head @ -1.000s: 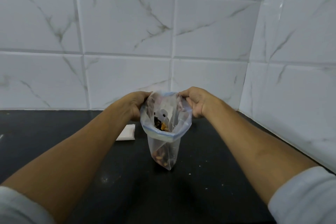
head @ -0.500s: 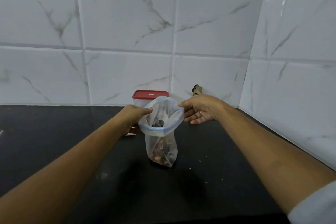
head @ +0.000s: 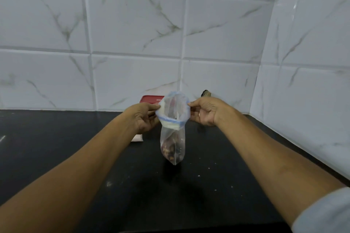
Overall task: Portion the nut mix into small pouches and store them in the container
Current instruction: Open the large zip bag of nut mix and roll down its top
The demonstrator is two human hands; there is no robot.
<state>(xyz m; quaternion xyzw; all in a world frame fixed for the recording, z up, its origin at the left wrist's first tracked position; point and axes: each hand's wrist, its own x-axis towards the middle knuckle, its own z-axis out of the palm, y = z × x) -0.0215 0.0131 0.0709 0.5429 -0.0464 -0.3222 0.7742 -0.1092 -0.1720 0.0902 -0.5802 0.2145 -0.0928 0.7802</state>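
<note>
Two sets of fingertips carry this moment. Your left hand pinches the left edge of the pouch mouth between thumb and curled fingers, and your right hand pinches the opposite edge the same way, so the blue zip strip is spread into an open oval facing you. Below that grip the clear pouch hangs upright, its bottom corner at or just above the black countertop; you cannot tell from here whether it touches. A small portion of nut mix sits in the lower part, well below the zip. Beyond your left hand, close to the tiled wall, the red lid of the container shows; its body is hidden. A white packet lies flat just beside your left wrist, a small dark object too small to identify stands by the wall behind your right hand, and pale crumbs dot the countertop. By the look of it, this pouch has its portion but is unsealed. Pressing the zip closed, lifting the lid and placing the pouch inside are left. No sealed pouches are in view, so you cannot judge how many are done.
</note>
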